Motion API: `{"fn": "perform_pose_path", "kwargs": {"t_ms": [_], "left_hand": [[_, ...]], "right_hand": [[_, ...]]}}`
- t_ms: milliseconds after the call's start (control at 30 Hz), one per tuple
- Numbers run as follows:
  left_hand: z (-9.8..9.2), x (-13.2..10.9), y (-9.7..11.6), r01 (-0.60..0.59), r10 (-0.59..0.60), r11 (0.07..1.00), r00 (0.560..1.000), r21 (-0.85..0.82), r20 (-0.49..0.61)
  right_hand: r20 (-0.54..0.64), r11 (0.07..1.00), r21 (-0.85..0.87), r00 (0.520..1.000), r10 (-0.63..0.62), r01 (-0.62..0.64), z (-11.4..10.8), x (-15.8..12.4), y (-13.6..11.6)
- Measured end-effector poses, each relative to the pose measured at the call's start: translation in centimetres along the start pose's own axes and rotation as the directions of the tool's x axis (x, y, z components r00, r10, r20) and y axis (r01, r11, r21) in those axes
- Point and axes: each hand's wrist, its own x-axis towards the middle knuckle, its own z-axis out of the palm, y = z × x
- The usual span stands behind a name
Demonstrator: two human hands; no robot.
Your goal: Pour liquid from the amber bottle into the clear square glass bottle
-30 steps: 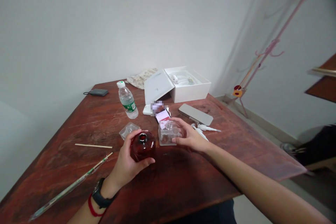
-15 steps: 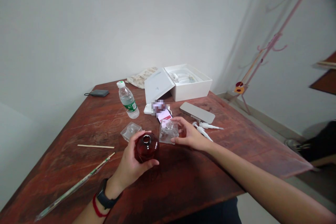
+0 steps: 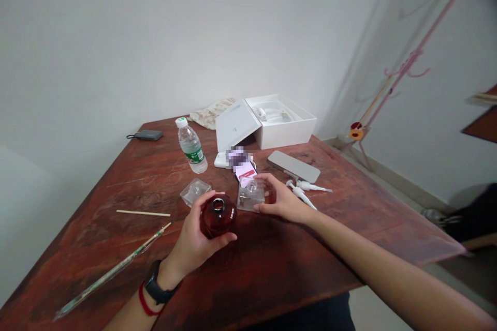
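My left hand (image 3: pixel 192 240) is curled around a round, dark red glass bottle (image 3: pixel 219 219), its open neck facing up. In my right hand (image 3: pixel 285 200), thumb and fingers close on the side of a clear square bottle (image 3: pixel 248 196), which also has an uncapped neck. Just behind my left fingers, a second clear square bottle (image 3: pixel 195 190) stands on the table. To the right of my right hand lie white pump heads (image 3: pixel 301 192) with thin tubes.
Behind the bottles are a phone (image 3: pixel 245 171), a grey flat case (image 3: pixel 294 165), a water bottle (image 3: pixel 193 150) and an open white box (image 3: pixel 287 132). On the left of the wooden table (image 3: pixel 128 264) lie a loose chopstick (image 3: pixel 143 213) and a wrapped chopstick pack (image 3: pixel 112 271).
Objects on the table appear slightly farther right in the view, as the camera has turned a little. Both hands keep the same hold on their bottles.
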Motion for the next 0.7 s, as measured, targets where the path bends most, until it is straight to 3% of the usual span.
{"fn": "perform_pose_path", "kwargs": {"t_ms": [700], "left_hand": [[-0.04, 0.07, 0.62, -0.033, 0.033, 0.999, 0.999, -0.016, 0.01]], "right_hand": [[0.037, 0.999, 0.042, 0.999, 0.015, -0.016, -0.14, 0.12, 0.81]]}}
